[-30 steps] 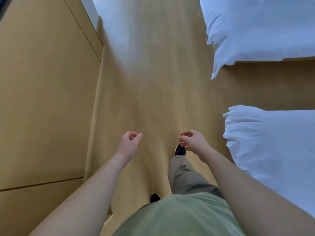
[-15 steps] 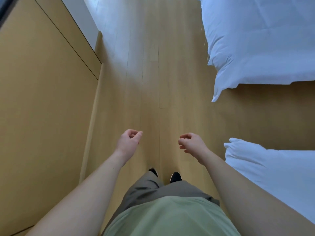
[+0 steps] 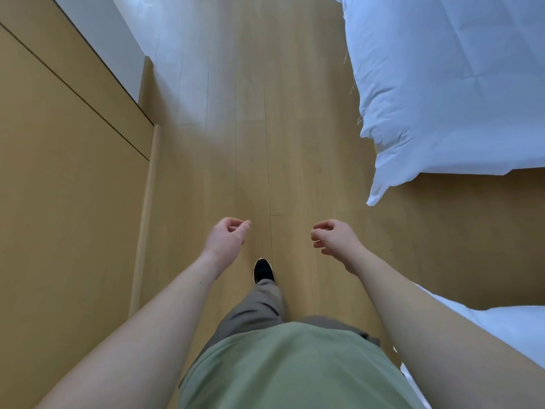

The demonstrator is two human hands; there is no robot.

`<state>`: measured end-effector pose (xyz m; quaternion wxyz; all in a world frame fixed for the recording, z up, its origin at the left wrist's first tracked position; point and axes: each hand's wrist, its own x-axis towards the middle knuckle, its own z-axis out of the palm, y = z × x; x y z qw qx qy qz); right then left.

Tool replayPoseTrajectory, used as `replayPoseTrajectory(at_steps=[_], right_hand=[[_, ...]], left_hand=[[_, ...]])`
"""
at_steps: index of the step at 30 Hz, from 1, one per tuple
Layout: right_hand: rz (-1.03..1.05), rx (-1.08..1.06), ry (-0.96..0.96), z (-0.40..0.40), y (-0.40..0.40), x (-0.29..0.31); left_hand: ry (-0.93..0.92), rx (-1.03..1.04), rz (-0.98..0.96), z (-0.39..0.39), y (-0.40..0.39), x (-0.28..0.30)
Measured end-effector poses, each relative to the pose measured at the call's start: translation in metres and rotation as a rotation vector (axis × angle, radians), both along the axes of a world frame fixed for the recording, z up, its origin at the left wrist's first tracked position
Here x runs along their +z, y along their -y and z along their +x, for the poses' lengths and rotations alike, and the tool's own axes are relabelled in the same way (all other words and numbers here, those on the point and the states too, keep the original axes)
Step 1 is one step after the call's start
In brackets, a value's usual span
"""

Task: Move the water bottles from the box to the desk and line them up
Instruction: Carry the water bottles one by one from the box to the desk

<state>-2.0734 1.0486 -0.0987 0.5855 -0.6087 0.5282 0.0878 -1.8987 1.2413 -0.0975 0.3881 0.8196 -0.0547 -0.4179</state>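
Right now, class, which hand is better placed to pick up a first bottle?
Neither: left hand and right hand hang level, loosely curled and empty over the wooden floor; no box or bottle shows.

This is a bedroom, perhaps in a hotel or a home. Ahead and to the right of the right hand a white duvet hangs over a bed's edge, and a second piece of white bedding lies behind that hand, beside the forearm. A pale wooden plank floor runs under both hands. Left of the left hand stand flat tan wood panels, like wardrobe or cabinet fronts.
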Motion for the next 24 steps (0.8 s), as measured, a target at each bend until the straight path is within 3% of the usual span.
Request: replayPoseTrajectory(at_steps=[11,24], right_hand=[[-0.027,-0.074,0.039,0.146,0.097,0.018],[0.005,-0.032,0.063,0.289,0.268,0.003]], left_hand=[[0.037,-0.083,0.008,0.165,0.099,0.005],[0.072,-0.066,0.019,0.289,0.272,0.0]])
